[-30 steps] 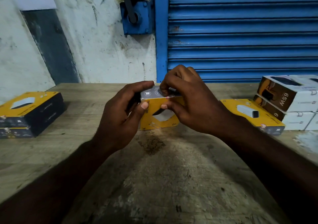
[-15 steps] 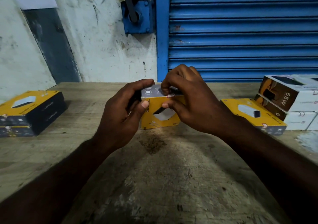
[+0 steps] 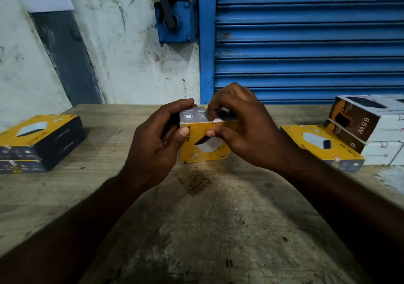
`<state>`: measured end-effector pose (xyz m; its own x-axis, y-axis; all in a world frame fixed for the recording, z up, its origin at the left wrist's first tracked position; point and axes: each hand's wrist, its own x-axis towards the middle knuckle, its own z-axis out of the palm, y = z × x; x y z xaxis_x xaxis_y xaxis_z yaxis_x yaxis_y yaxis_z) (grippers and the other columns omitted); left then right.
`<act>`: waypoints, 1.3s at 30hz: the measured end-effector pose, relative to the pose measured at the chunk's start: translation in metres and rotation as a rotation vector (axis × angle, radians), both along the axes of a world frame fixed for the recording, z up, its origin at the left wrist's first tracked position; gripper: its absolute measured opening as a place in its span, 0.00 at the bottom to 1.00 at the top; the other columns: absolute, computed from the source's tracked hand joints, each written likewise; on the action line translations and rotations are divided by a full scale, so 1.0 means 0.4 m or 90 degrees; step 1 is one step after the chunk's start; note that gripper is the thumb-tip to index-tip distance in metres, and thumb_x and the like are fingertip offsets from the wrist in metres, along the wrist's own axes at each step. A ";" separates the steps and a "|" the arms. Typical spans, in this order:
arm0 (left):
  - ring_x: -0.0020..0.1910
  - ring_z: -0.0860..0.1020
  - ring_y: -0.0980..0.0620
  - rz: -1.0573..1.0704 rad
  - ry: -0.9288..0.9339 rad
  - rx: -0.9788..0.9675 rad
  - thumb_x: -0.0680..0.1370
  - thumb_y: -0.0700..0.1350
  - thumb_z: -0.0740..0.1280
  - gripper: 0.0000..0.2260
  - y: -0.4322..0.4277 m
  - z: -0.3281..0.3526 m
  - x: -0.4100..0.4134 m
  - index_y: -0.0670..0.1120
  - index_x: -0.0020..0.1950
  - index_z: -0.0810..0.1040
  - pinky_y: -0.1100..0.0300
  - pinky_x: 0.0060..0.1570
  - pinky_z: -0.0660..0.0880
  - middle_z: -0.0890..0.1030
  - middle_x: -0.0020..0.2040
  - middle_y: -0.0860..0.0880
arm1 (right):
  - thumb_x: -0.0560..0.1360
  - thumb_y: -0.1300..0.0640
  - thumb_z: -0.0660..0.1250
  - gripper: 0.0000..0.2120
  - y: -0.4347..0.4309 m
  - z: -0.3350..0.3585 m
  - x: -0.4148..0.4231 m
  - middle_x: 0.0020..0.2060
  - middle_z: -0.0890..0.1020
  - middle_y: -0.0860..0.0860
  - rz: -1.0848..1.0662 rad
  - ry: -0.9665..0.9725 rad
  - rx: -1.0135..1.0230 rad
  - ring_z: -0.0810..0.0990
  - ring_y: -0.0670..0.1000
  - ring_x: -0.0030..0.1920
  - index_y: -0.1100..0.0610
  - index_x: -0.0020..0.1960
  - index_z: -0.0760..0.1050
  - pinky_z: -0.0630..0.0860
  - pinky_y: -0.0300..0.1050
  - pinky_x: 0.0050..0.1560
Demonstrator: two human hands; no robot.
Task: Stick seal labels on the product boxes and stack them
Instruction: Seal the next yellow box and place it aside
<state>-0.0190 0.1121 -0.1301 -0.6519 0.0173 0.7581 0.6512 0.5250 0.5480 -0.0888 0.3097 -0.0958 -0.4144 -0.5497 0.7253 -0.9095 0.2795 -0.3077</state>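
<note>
Both forearms reach in and meet at the middle. The left hand [image 3: 157,139] grips the box [image 3: 203,150] at its left end, thumb on the front. The right hand [image 3: 247,126] pinches its top edge, fingers bent down.

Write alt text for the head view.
The left hand holds a yellow box standing on the table while the right hand pinches a seal label onto its top edge. A two-box stack sits left, other boxes right.

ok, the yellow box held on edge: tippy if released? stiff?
Probably tippy: the yellow box seems to stand on a narrow side on the table. Likely stiff: its edges look straight where the left hand and right hand grip it.
</note>
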 end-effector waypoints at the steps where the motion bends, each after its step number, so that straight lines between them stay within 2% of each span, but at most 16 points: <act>1: 0.67 0.76 0.57 -0.001 -0.001 0.002 0.80 0.37 0.64 0.19 0.000 0.000 0.000 0.45 0.71 0.71 0.64 0.64 0.74 0.77 0.67 0.51 | 0.70 0.57 0.75 0.11 -0.001 0.000 -0.001 0.50 0.75 0.48 0.002 -0.010 -0.002 0.72 0.52 0.53 0.54 0.49 0.76 0.67 0.37 0.52; 8: 0.68 0.76 0.54 -0.016 0.000 0.009 0.80 0.37 0.63 0.19 0.001 0.001 0.001 0.43 0.71 0.70 0.60 0.65 0.74 0.77 0.68 0.47 | 0.70 0.56 0.74 0.12 0.001 0.004 0.001 0.49 0.73 0.49 0.016 -0.039 0.006 0.72 0.53 0.53 0.52 0.47 0.72 0.70 0.45 0.51; 13: 0.67 0.76 0.55 -0.020 -0.001 0.014 0.80 0.37 0.63 0.19 0.001 0.002 0.002 0.42 0.72 0.70 0.62 0.64 0.74 0.77 0.68 0.49 | 0.70 0.57 0.77 0.15 0.007 0.003 -0.004 0.51 0.75 0.47 0.010 -0.040 0.002 0.74 0.50 0.55 0.54 0.54 0.77 0.69 0.38 0.53; 18: 0.67 0.77 0.54 -0.034 -0.003 0.039 0.80 0.35 0.63 0.20 -0.001 0.000 0.000 0.40 0.72 0.70 0.63 0.63 0.74 0.77 0.67 0.48 | 0.68 0.63 0.80 0.12 0.006 -0.004 -0.007 0.51 0.79 0.53 0.053 -0.072 -0.079 0.79 0.50 0.55 0.59 0.49 0.82 0.73 0.34 0.54; 23: 0.67 0.77 0.52 -0.039 -0.012 0.055 0.80 0.35 0.63 0.20 -0.001 -0.001 -0.003 0.40 0.72 0.70 0.63 0.63 0.75 0.77 0.67 0.46 | 0.66 0.63 0.80 0.12 0.005 -0.003 -0.005 0.51 0.80 0.52 0.061 -0.092 -0.102 0.80 0.48 0.54 0.59 0.47 0.82 0.74 0.36 0.54; 26: 0.67 0.77 0.52 -0.040 -0.015 0.061 0.80 0.36 0.63 0.20 0.001 0.001 -0.001 0.40 0.72 0.70 0.63 0.62 0.75 0.77 0.67 0.46 | 0.66 0.61 0.80 0.13 0.003 -0.003 -0.002 0.51 0.80 0.52 0.062 -0.112 -0.103 0.80 0.49 0.55 0.57 0.48 0.81 0.76 0.41 0.56; 29: 0.67 0.77 0.53 -0.039 -0.016 0.066 0.80 0.36 0.63 0.19 0.002 0.002 0.002 0.41 0.72 0.70 0.64 0.61 0.75 0.77 0.67 0.48 | 0.67 0.58 0.79 0.15 0.005 0.000 0.000 0.52 0.82 0.52 0.072 -0.167 -0.120 0.81 0.53 0.55 0.52 0.50 0.77 0.78 0.54 0.57; 30: 0.66 0.77 0.54 -0.037 -0.016 0.066 0.80 0.36 0.63 0.19 0.003 0.003 0.003 0.41 0.72 0.70 0.64 0.61 0.75 0.77 0.67 0.49 | 0.67 0.58 0.79 0.16 0.007 0.001 0.000 0.52 0.82 0.52 0.074 -0.186 -0.123 0.82 0.53 0.54 0.52 0.51 0.77 0.78 0.56 0.56; 35: 0.66 0.77 0.56 -0.036 -0.011 0.063 0.80 0.34 0.63 0.19 0.007 0.004 0.006 0.41 0.72 0.70 0.66 0.60 0.75 0.77 0.66 0.53 | 0.70 0.58 0.78 0.11 0.008 0.005 -0.002 0.52 0.81 0.49 0.057 -0.149 -0.104 0.81 0.46 0.55 0.54 0.52 0.84 0.78 0.45 0.58; 39: 0.65 0.77 0.58 -0.031 -0.001 0.048 0.80 0.33 0.63 0.19 0.007 0.004 0.006 0.41 0.72 0.69 0.67 0.59 0.75 0.76 0.66 0.55 | 0.69 0.57 0.78 0.10 0.010 0.003 -0.004 0.51 0.82 0.49 0.064 -0.147 -0.118 0.81 0.46 0.55 0.54 0.50 0.85 0.78 0.44 0.58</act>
<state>-0.0166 0.1149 -0.1285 -0.6526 -0.0088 0.7576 0.6740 0.4500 0.5858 -0.0905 0.3136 -0.0945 -0.5300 -0.4641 0.7098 -0.8299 0.1119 -0.5465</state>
